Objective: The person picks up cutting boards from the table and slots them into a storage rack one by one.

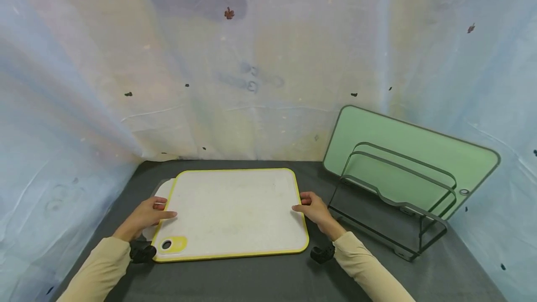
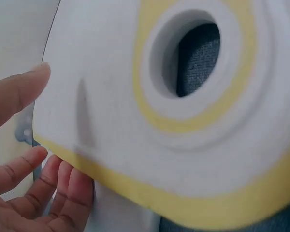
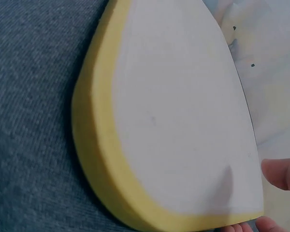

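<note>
While the left hand and right hand flank the white board, fingers parted, unclamped, grasping seems underway, next needing them closed.

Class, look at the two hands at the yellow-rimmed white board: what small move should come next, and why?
Probably lower the left thumb and right thumb to pinch the yellow-rimmed white board. The left hand and right hand flank it with fingers at its rim, yet in the wrist views both thumbs look clear of its face.
</note>
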{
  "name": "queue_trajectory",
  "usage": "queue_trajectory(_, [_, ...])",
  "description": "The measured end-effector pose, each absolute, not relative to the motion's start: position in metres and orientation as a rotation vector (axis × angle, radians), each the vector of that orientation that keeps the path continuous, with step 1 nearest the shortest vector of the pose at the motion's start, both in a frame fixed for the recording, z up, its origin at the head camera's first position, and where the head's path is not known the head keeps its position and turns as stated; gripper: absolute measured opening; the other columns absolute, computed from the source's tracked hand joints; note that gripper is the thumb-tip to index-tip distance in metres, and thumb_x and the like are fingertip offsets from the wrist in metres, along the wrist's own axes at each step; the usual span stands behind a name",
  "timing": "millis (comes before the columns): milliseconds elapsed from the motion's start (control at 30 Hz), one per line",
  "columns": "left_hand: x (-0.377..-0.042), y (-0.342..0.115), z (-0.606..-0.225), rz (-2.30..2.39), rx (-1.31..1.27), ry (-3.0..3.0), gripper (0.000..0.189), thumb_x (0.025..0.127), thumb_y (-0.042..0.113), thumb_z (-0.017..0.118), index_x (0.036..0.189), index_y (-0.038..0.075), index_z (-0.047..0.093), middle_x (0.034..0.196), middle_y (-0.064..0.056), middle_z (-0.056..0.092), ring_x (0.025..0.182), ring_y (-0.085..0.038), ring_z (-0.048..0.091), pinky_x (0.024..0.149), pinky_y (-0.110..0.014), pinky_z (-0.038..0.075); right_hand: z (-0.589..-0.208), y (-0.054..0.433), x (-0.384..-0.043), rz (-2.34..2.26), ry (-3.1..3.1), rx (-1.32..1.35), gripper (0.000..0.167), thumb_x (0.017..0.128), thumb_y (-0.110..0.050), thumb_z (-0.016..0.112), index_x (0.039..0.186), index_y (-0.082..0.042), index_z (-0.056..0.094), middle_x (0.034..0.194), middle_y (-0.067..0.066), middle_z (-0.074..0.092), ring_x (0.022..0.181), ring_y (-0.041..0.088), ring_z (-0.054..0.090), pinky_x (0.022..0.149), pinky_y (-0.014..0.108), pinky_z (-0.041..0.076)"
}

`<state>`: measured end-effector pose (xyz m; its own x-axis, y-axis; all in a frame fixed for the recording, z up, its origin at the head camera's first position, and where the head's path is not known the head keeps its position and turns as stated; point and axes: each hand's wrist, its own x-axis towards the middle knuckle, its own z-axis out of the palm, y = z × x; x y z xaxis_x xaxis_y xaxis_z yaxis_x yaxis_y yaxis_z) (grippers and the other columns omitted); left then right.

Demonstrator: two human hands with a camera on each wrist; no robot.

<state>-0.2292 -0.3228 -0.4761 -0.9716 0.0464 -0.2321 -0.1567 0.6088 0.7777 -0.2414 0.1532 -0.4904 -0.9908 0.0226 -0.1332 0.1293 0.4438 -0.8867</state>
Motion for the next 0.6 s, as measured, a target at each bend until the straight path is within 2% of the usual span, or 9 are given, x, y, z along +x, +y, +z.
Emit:
queue_trajectory(167, [-0.2313,-0.3218,-0.4758,1.234,-0.079,2.613,0.088,0.083,0.03,0.078,0.138,-0.019,0.03,0.133,-0.041,0.036,0.119,-0.05,0.042,0.088,-0.052,0.048,-0.4921,0.1526,-0.2441,-1.603,2.579,0.146,0.057,0.081,-0.014,0.076,0.129,0.005,0.053,0.11,0.017,0.057,0.1,0.03,0.055,0.083,0.043,0.048])
queue_trajectory(367, [-0.2317,-0.319,-0.473,1.185,-0.041,2.635,0.094,0.082,0.031,0.08,0.138,-0.023,0.027,0.134,-0.044,0.032,0.121,-0.052,0.04,0.086,-0.049,0.049,-0.4928,0.154,-0.2479,-1.625,2.519,0.158,0.06,0.082,-0.014,0.075,0.133,0.008,0.051,0.106,0.015,0.057,0.092,0.025,0.056,0.076,0.036,0.05])
queue_trajectory(600, [-0.2325,-0.3179,-0.4774,1.184,-0.062,2.656,0.088,0.08,0.025,0.082,0.137,-0.019,0.033,0.131,-0.042,0.038,0.117,-0.05,0.043,0.088,-0.052,0.046,-0.492,0.1544,-0.25,-1.621,2.472,0.156,0.057,0.084,-0.01,0.073,0.132,0.012,0.051,0.101,0.01,0.059,0.081,0.017,0.055,0.07,0.029,0.048])
